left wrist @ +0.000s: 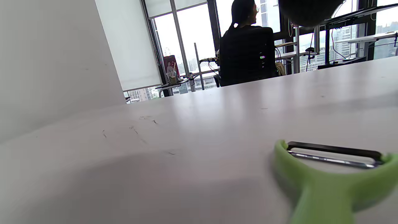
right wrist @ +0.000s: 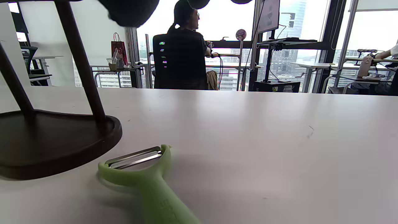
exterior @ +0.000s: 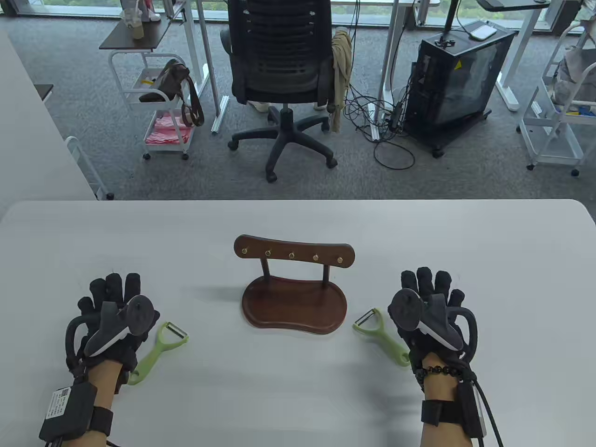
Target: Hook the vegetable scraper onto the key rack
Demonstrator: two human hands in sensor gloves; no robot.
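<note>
Saw key rack upright at table center, hooks bare. Found one green scraper flat just beside left hand, second scraper flat just beside right hand — neither gripped. Noted fingers extended, close together, resting palm-down.

I see a dark brown wooden key rack with a smooth, glossy kidney-shaped base and small brass-coloured metal hooks. Both pale green plastic vegetable scrapers look matt, with shiny metal blades. The white desk has a smooth, faintly scuffed sheen.
</note>
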